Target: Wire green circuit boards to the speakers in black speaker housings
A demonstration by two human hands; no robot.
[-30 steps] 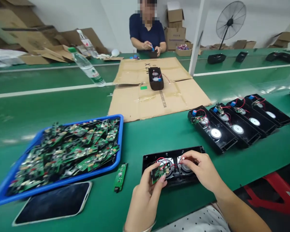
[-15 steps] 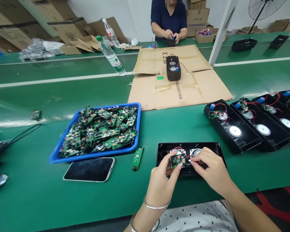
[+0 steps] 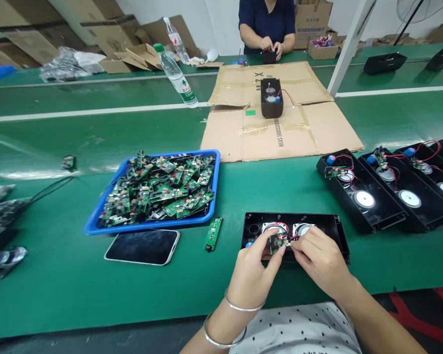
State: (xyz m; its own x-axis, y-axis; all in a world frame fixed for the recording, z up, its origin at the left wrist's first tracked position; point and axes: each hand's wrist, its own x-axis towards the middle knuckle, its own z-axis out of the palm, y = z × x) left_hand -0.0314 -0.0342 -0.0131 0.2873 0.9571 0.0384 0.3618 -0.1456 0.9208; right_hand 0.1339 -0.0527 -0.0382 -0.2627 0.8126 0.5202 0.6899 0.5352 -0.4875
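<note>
I've got the small PCB (image 3: pixel 276 242) pinched in my L hand (image 3: pixel 251 273); R hand (image 3: pixel 319 263) pinches its red wires (image 3: pixel 293 238). Both over speaker housing (image 3: pixel 328 227), long axis parallel w/ near table (image 3: pixel 77 285) edge.

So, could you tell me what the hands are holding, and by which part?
The left hand pinches the small circuit board by its lower edge; the right hand grips its wires.

I observe a small green circuit board (image 3: pixel 276 242), tilted, pinched over the middle of an open black speaker housing (image 3: pixel 327 227). The housing lies flat and lengthwise on the green belt, its two round speakers facing up. Red wires (image 3: pixel 280 226) loop from speakers to board.
</note>
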